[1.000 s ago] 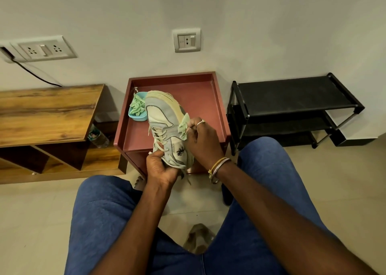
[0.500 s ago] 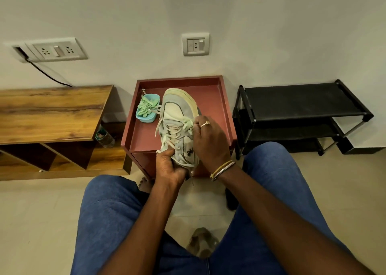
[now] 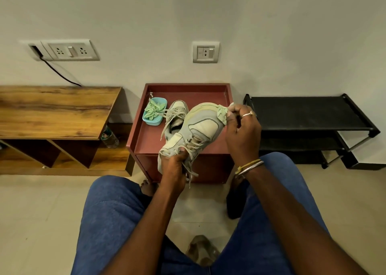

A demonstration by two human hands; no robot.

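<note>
At the far left a low wooden shelf unit point(image 3: 52, 111) stands against the wall. A clear plastic bottle point(image 3: 109, 138) lies under its right end and a white socket plate point(image 3: 69, 50) is set in the wall above it. Next comes a maroon bedside table point(image 3: 186, 86) with a raised rim. Near its back left corner sits a small turquoise plastic dish point(image 3: 154, 122) holding pale green scraps point(image 3: 152, 109). Just beside the dish a second pale sneaker point(image 3: 177, 109) rests on the tabletop, its laces loose.

The left hand point(image 3: 174, 167) grips the heel collar of a pale grey-and-cream laced sneaker point(image 3: 201, 126), thumb pressed on the collar. It holds the sneaker above the front of the table with the toe tilted up and away to the right. At that toe the right hand point(image 3: 243, 137) pinches a wad of pale green cloth point(image 3: 221, 114) against the sneaker's tip, fingers curled round it. Further right a black two-tier shoe rack point(image 3: 309, 111) stands against the wall.
</note>
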